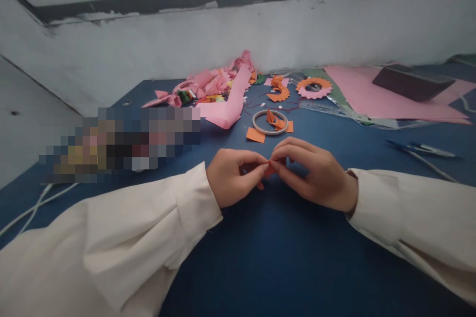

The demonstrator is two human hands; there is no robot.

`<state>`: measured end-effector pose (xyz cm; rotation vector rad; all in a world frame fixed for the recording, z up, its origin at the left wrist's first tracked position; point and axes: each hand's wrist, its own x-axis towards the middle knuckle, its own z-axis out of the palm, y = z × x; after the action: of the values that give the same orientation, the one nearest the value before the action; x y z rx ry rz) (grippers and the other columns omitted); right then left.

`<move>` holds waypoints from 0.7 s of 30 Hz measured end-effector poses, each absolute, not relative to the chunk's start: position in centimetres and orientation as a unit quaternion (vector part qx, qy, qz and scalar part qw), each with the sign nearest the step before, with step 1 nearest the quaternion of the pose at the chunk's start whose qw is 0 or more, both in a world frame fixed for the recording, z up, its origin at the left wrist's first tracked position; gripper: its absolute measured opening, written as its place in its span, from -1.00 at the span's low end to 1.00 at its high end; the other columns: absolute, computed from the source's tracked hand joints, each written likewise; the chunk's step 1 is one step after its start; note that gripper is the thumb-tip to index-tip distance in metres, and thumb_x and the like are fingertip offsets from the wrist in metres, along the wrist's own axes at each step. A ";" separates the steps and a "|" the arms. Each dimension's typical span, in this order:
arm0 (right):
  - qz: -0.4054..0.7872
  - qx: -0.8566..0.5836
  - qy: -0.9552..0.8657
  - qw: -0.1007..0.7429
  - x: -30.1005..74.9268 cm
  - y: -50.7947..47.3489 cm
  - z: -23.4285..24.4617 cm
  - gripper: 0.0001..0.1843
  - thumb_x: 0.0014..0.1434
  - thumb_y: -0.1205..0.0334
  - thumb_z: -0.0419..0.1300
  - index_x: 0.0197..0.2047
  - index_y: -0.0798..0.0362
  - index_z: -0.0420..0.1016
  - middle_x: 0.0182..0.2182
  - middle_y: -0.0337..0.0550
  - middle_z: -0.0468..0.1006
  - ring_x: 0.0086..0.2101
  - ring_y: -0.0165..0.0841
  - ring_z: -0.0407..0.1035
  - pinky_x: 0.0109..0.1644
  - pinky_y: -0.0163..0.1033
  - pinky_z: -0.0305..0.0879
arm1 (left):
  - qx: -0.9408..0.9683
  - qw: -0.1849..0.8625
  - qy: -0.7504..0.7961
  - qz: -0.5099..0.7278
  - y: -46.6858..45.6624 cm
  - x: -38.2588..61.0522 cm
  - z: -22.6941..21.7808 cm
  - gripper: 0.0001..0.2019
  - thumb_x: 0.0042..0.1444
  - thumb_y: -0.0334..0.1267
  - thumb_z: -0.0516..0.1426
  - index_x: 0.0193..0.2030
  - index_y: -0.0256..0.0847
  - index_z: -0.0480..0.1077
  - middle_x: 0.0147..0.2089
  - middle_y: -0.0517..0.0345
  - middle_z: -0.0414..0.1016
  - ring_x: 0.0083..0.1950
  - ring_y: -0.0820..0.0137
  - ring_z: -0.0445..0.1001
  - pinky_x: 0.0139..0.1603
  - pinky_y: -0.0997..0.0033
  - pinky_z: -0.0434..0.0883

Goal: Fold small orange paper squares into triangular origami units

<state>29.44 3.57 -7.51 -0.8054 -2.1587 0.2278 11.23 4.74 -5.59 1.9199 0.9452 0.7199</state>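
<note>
Between my two hands is a small folded piece of orange paper, mostly hidden by fingers. My left hand pinches its left side with thumb and forefinger. On the other side, my right hand grips the paper between thumb and fingertips. Just beyond my hands lies a roll of tape with orange folded pieces inside its ring. Flat orange paper pieces rest beside the roll.
Crumpled pink paper is heaped at the back, near a pink strip. A ring of orange and pink folded paper sits behind. Pens, pink sheets and a dark box-like object are at right. A pixelated area covers the left.
</note>
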 end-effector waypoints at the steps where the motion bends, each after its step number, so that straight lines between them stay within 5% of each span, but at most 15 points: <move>1: 0.091 -0.319 -0.854 0.402 29.4 3.5 -7.5 -0.93 0.17 0.42 0.07 -0.29 0.10 0.33 -0.39 -0.15 0.39 -0.41 -0.46 0.29 -0.29 -0.31 0.30 | 0.770 0.427 0.377 0.289 4.8 11.2 -5.6 -0.85 0.08 -0.36 0.10 -0.37 -0.35 0.49 -0.47 0.11 0.53 -0.53 0.47 0.51 -0.47 0.57 0.43; 15: 0.084 -0.312 -0.857 0.402 29.6 3.7 -7.5 -0.94 0.19 0.41 0.06 -0.30 0.08 0.31 -0.41 -0.17 0.39 -0.40 -0.45 0.30 -0.29 -0.33 0.29 | 0.784 0.413 0.377 0.271 4.6 11.1 -5.4 -0.84 0.08 -0.32 0.10 -0.34 -0.34 0.48 -0.50 0.14 0.48 -0.52 0.50 0.45 -0.46 0.56 0.37; 21: 0.045 -0.327 -0.849 0.414 29.6 3.5 -7.4 -0.91 0.17 0.44 0.07 -0.29 0.08 0.30 -0.42 -0.17 0.41 -0.39 -0.44 0.32 -0.28 -0.34 0.29 | 0.814 0.357 0.373 0.267 4.6 11.1 -5.1 -0.88 0.00 -0.36 0.16 -0.30 -0.30 0.48 -0.56 0.30 0.31 -0.57 0.62 0.23 -0.59 0.66 0.16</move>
<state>29.56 3.52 -7.45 -0.8209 -2.1333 0.1139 11.15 4.58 -5.06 2.1009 0.9622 0.6890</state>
